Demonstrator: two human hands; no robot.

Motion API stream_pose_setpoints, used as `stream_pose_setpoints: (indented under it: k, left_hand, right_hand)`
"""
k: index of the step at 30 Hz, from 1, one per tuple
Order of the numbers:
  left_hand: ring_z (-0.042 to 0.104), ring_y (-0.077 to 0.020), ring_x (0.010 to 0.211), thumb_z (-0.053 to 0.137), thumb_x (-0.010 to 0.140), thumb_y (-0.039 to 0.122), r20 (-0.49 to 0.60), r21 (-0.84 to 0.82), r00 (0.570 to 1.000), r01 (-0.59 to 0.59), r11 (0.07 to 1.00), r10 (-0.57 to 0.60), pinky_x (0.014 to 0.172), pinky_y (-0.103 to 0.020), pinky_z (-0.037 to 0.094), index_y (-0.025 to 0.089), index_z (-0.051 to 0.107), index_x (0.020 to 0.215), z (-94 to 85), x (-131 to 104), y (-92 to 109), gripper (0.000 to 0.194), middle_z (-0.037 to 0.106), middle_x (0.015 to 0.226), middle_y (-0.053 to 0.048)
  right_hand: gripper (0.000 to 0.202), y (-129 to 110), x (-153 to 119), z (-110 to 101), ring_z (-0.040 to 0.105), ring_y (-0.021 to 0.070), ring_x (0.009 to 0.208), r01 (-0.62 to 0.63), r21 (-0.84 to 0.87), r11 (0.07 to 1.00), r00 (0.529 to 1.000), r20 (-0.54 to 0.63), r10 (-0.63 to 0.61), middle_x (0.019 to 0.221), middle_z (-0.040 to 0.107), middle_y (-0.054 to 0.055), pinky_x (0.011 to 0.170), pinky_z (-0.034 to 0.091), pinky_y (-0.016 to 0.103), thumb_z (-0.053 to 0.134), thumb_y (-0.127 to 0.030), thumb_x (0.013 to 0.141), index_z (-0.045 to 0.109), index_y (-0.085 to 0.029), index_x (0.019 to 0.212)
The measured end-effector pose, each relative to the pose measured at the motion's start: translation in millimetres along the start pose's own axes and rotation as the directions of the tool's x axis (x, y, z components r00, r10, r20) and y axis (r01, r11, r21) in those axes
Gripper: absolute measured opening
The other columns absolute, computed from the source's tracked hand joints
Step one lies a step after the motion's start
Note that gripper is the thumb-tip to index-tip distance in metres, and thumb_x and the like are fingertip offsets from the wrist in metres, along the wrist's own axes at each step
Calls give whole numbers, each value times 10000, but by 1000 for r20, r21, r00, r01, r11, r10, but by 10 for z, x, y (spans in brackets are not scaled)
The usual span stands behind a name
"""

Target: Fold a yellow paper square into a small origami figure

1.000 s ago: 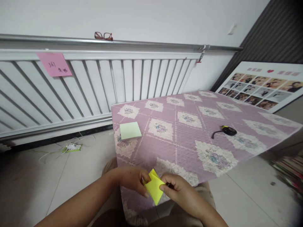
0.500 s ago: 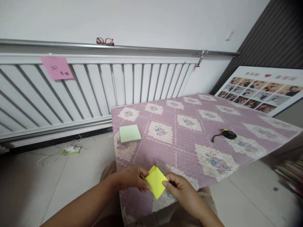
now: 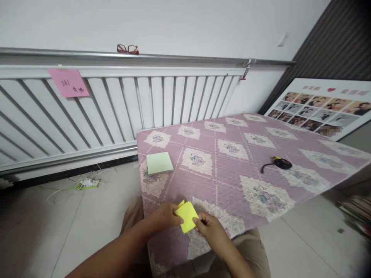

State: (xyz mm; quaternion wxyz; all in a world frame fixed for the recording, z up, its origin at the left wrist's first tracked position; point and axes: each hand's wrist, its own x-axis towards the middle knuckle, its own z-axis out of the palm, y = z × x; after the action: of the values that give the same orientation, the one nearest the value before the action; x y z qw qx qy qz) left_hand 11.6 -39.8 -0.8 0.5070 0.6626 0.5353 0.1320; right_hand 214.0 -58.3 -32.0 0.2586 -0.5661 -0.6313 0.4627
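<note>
Bench (image 3: pixel 203 185) under a mauve cloth (image 3: pixel 223 175) with pale floral diamonds; far edge meets a white radiator (image 3: pixel 168 100) with a metal pipe (image 3: pixel 188 60) above it. Floor (image 3: pixel 298 227) is pale tile. Dark ribbed panel (image 3: pixel 327 50) at far right, photo board (image 3: pixel 313 87) tilted in front of it.

Yellow paper (image 3: pixel 188 217), folded into a small square-like shape, is held over the near end of the bench. Left hand (image 3: pixel 165 216) pinches its left side; right hand (image 3: pixel 209 230) pinches its lower right corner between thumb and fingers.

Edges: the bench's left edge runs beside 1 trouser leg (image 3: pixel 131 220). Pale green pad (image 3: pixel 159 163) sits close to that edge, apart from the hands. A wide stretch of cloth separates the pad from a black object (image 3: pixel 281 163) with a yellow part, which is well apart from both hands.

Counts: 1 yellow paper, 1 pad, 1 black object, 1 pair of glasses (image 3: pixel 128 49) on the pipe, 1 pink note (image 3: pixel 68 83) on the radiator, 1 power strip (image 3: pixel 89 183) on the floor, 3 photo rows on the board.
</note>
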Motion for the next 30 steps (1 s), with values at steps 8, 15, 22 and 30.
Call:
stream_pose_setpoints:
  k: [8,15,22,30]
  left_hand:
    - [542,-156,709,567,688,178,-166,148,986,52,988,-27,559,-241,300,152,583,820,102,32,-11,136,629,811,-18]
    - [568,-192,765,510,773,262,-251,414,967,140,900,-35,607,-274,319,189,561,842,160,20,-24,113,617,881,-35]
    - [570,-218,908,528,781,250,-372,339,926,72,938,64,767,-327,420,195,533,999,231,-9,-98,225,604,998,-58]
    - [553,-235,1066,492,837,255,-310,756,664,-262,600,681,915,-363,440,205,575,1131,736,-192,-499,309,628,1122,-84]
  right_hand:
    - [275,-37,22,65,447,144,563,43,-115,992,993,-108,-56,560,476,-27,516,328,256,482,-385,794,472,-213,579]
    - [257,2,27,104,533,174,585,72,-243,967,978,-171,-116,610,578,2,547,399,275,477,-390,815,586,-214,663]
    - [226,-16,62,96,550,181,607,65,-272,960,978,-174,-116,637,581,10,566,418,285,461,-344,823,565,-222,663]
    - [234,14,37,87,551,195,670,91,-378,921,968,-185,-172,690,545,34,621,446,313,457,-297,821,520,-226,608]
